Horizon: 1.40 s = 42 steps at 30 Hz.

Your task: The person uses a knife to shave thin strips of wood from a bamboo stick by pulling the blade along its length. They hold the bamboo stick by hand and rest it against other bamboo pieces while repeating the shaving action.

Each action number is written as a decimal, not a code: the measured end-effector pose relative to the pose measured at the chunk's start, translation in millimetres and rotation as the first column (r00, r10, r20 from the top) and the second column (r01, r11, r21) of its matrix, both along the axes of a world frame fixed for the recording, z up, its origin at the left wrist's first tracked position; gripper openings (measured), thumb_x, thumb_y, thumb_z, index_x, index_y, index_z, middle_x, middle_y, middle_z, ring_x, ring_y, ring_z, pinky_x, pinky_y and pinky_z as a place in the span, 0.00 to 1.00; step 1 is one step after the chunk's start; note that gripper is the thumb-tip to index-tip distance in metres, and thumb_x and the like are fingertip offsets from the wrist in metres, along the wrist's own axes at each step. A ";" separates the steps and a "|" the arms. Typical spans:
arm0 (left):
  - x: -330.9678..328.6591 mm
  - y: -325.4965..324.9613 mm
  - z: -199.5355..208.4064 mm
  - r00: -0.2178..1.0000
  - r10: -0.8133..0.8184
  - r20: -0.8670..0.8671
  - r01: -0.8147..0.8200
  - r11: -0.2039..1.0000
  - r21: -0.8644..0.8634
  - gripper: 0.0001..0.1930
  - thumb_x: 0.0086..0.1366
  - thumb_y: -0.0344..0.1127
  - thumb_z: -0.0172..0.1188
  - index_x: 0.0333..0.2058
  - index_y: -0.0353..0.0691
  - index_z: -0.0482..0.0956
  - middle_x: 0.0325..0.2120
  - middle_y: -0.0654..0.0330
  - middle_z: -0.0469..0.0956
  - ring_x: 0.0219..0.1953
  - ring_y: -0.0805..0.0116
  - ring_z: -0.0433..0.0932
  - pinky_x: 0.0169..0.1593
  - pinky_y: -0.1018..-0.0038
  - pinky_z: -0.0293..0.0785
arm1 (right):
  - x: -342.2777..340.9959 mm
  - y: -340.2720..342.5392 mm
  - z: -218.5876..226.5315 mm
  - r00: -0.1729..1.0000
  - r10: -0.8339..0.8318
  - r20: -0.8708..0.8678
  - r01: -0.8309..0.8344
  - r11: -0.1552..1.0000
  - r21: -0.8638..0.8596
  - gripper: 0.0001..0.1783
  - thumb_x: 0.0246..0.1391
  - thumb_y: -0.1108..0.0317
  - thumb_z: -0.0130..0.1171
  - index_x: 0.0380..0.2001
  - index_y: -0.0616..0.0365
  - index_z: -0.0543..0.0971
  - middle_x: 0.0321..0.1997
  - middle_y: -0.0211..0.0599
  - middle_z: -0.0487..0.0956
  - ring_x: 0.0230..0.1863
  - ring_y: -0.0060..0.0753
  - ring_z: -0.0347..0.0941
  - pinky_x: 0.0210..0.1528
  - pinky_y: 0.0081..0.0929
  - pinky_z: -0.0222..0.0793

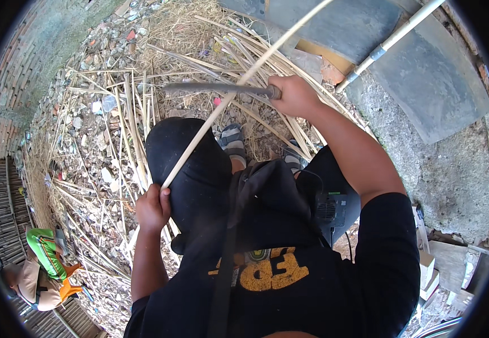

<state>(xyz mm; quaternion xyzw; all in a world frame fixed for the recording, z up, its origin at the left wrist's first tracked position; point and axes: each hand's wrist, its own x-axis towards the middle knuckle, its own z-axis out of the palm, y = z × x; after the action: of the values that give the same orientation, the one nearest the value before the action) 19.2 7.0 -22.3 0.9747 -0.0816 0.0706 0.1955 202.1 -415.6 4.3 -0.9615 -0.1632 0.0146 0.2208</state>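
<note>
Hand-held blade set across a pale strip. The left grip (153, 208) is closed on the near end of a long pale strip (208, 121), thumb uppermost; the right grip (298, 97) is clamped round the handle of a dark blade (202, 87). From the left grip the strip rises obliquely ahead and to the right, passing left of the right grip, where the blade crosses it; whether the edge bites cannot be told. The step in hand appears to be trimming or scraping the strip; the next move seems to call for a firm left grip and a controlled stroke, with the edge angled away from the leg.

Just right of the left grip, a dark-clad knee (185, 149) sits beneath the strip and is the nearest obstacle. Beyond the blade, loose strips (250, 48) and dry straw (182, 34) crowd the ground and may snag the far end. To the right of the right grip lie a pale pole (394, 39) and a grey slab (433, 84); well behind and left of the left grip is another person (46, 253) in green
</note>
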 end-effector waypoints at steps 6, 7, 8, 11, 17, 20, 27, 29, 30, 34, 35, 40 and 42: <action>-1.6 -7.4 6.7 0.999 0.043 -0.014 -0.043 0.999 0.004 0.15 0.72 0.44 0.56 0.29 0.40 0.71 0.17 0.45 0.75 0.22 0.40 0.76 0.26 0.51 0.69 | -2.4 11.1 9.5 0.996 -0.087 0.021 0.085 0.993 0.077 0.15 0.46 0.64 0.64 0.40 0.49 0.80 0.33 0.44 0.84 0.36 0.52 0.81 0.40 0.48 0.76; -4.7 -7.7 6.2 0.998 0.056 -0.027 -0.056 0.998 0.001 0.15 0.72 0.44 0.56 0.29 0.40 0.71 0.17 0.46 0.75 0.22 0.40 0.76 0.26 0.50 0.69 | -7.9 17.7 12.5 0.998 -0.046 0.044 0.041 0.995 0.094 0.15 0.46 0.64 0.63 0.40 0.49 0.80 0.33 0.44 0.84 0.36 0.51 0.81 0.40 0.48 0.76; -4.7 -4.8 2.6 0.998 0.057 -0.026 -0.057 0.998 0.000 0.15 0.72 0.43 0.55 0.29 0.40 0.71 0.17 0.45 0.75 0.21 0.39 0.76 0.25 0.50 0.69 | -9.9 24.3 10.4 0.992 0.058 0.116 -0.060 0.998 0.013 0.12 0.46 0.64 0.64 0.33 0.54 0.77 0.27 0.44 0.81 0.31 0.53 0.80 0.35 0.46 0.76; -1.4 -4.4 2.3 0.999 0.020 -0.028 -0.021 1.000 -0.024 0.15 0.72 0.43 0.55 0.29 0.40 0.71 0.17 0.45 0.75 0.21 0.39 0.76 0.25 0.50 0.69 | -3.2 23.3 -0.1 0.998 0.012 0.066 -0.012 1.000 0.001 0.11 0.46 0.64 0.64 0.34 0.53 0.77 0.27 0.45 0.81 0.32 0.53 0.80 0.36 0.46 0.76; 4.0 -10.8 15.5 0.999 0.008 -0.047 -0.009 1.000 -0.005 0.15 0.72 0.43 0.56 0.29 0.40 0.71 0.17 0.45 0.75 0.22 0.39 0.76 0.26 0.50 0.69 | 13.2 -2.1 -1.5 0.984 -0.135 0.116 0.136 0.991 0.000 0.12 0.48 0.64 0.62 0.38 0.51 0.79 0.30 0.45 0.82 0.35 0.53 0.81 0.38 0.49 0.76; 0.5 -6.2 10.9 0.998 0.027 -0.062 -0.028 0.999 -0.023 0.15 0.71 0.43 0.57 0.29 0.40 0.70 0.17 0.45 0.76 0.22 0.39 0.76 0.26 0.50 0.69 | -6.0 26.3 20.1 0.997 0.056 0.059 -0.050 0.994 -0.092 0.09 0.51 0.64 0.61 0.38 0.47 0.80 0.34 0.42 0.84 0.39 0.48 0.82 0.42 0.46 0.77; 6.6 -9.4 25.7 0.998 -0.010 -0.066 0.012 1.000 0.027 0.16 0.71 0.45 0.56 0.28 0.40 0.69 0.15 0.46 0.74 0.20 0.39 0.76 0.24 0.51 0.69 | 30.2 -26.1 -11.3 0.960 -0.251 0.119 0.248 0.968 0.046 0.14 0.47 0.66 0.63 0.40 0.54 0.81 0.31 0.52 0.83 0.35 0.51 0.81 0.40 0.43 0.77; 6.0 -7.0 24.5 0.997 0.000 -0.074 0.001 1.000 0.025 0.17 0.71 0.45 0.56 0.28 0.40 0.69 0.15 0.46 0.74 0.20 0.39 0.76 0.24 0.51 0.69 | 24.3 -15.6 -2.9 0.972 -0.221 0.081 0.213 0.972 0.096 0.13 0.47 0.66 0.63 0.38 0.54 0.80 0.31 0.50 0.83 0.35 0.52 0.81 0.40 0.44 0.76; 5.6 -7.6 21.1 0.997 -0.002 -0.071 0.001 1.000 -0.014 0.17 0.72 0.45 0.56 0.28 0.40 0.69 0.15 0.46 0.74 0.20 0.39 0.75 0.24 0.51 0.69 | 13.0 -0.4 10.4 0.978 -0.208 0.035 0.203 0.973 0.112 0.12 0.48 0.67 0.63 0.37 0.54 0.80 0.30 0.50 0.83 0.35 0.53 0.81 0.39 0.44 0.76; 6.2 -9.0 18.0 0.996 -0.002 -0.084 -0.005 0.996 -0.086 0.17 0.72 0.44 0.56 0.28 0.39 0.69 0.16 0.45 0.73 0.21 0.38 0.75 0.25 0.51 0.68 | 2.4 14.8 7.0 0.995 0.008 0.096 -0.009 1.000 0.014 0.12 0.48 0.65 0.63 0.37 0.52 0.79 0.31 0.45 0.83 0.35 0.51 0.81 0.40 0.46 0.78; 5.5 -8.4 17.8 0.996 0.004 -0.090 -0.011 0.996 -0.086 0.17 0.72 0.44 0.56 0.28 0.39 0.69 0.16 0.45 0.73 0.21 0.38 0.76 0.25 0.51 0.68 | 3.0 16.5 8.9 0.998 0.029 0.057 -0.028 0.999 -0.016 0.12 0.48 0.65 0.63 0.37 0.52 0.78 0.31 0.44 0.83 0.35 0.50 0.82 0.40 0.46 0.78; 6.9 -11.3 29.4 0.994 -0.009 -0.113 -0.002 0.995 -0.096 0.17 0.72 0.43 0.56 0.27 0.38 0.69 0.15 0.45 0.73 0.21 0.38 0.75 0.25 0.52 0.68 | 21.8 -8.1 -1.1 0.968 -0.250 0.028 0.249 0.968 0.032 0.18 0.48 0.64 0.63 0.44 0.54 0.80 0.34 0.48 0.84 0.37 0.52 0.81 0.42 0.45 0.77; 6.4 -8.8 27.7 0.991 -0.026 -0.133 0.008 0.991 -0.132 0.17 0.72 0.43 0.56 0.27 0.38 0.68 0.15 0.45 0.73 0.20 0.38 0.74 0.24 0.54 0.67 | 18.8 -5.2 3.2 0.966 -0.250 0.070 0.240 0.963 0.121 0.16 0.48 0.64 0.63 0.42 0.54 0.80 0.32 0.47 0.83 0.37 0.52 0.81 0.42 0.45 0.77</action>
<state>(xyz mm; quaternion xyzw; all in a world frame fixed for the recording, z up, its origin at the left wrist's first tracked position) 25.6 -1.7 5.4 0.9616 -0.0716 0.0085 0.2648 220.9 -420.7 7.5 -0.9602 -0.0528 -0.0627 0.2671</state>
